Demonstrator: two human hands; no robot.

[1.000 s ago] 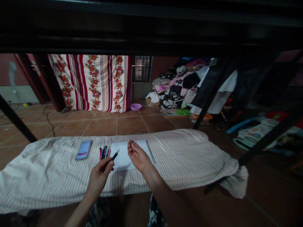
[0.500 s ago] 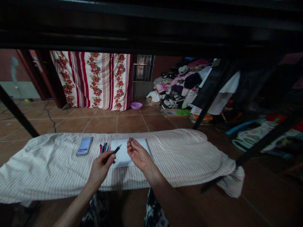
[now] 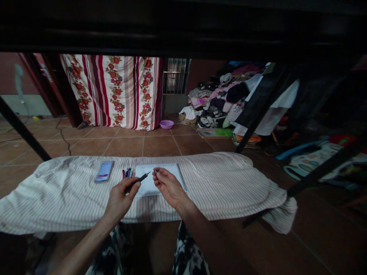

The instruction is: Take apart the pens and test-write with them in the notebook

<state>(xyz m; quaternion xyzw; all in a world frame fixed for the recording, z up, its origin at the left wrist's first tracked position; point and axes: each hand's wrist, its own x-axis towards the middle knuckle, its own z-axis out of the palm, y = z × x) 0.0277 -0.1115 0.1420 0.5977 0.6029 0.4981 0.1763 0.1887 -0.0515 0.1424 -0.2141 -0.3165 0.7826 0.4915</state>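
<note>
My left hand (image 3: 120, 199) is closed round a black pen (image 3: 138, 180), its tip pointing up and right. My right hand (image 3: 169, 186) pinches a small dark piece (image 3: 155, 172), which looks like the pen's cap, just beyond the pen's tip. Both hands hover over a white spiral notebook (image 3: 172, 170) lying open on a striped cloth (image 3: 218, 187). Several coloured pens (image 3: 127, 173) lie just left of the notebook. A phone (image 3: 103, 171) lies farther left on the cloth.
The striped cloth covers a long low surface across a brown tiled floor. Behind stand a floral curtain (image 3: 114, 91), a purple bowl (image 3: 166, 124) and a heap of clothes and shoes (image 3: 220, 99). Black metal bars (image 3: 23, 131) cross the sides, and a dark beam spans the top.
The pen tip and the pinched piece have drawn closer together. The view has tilted slightly, so the cloth and hands sit a little higher.
</note>
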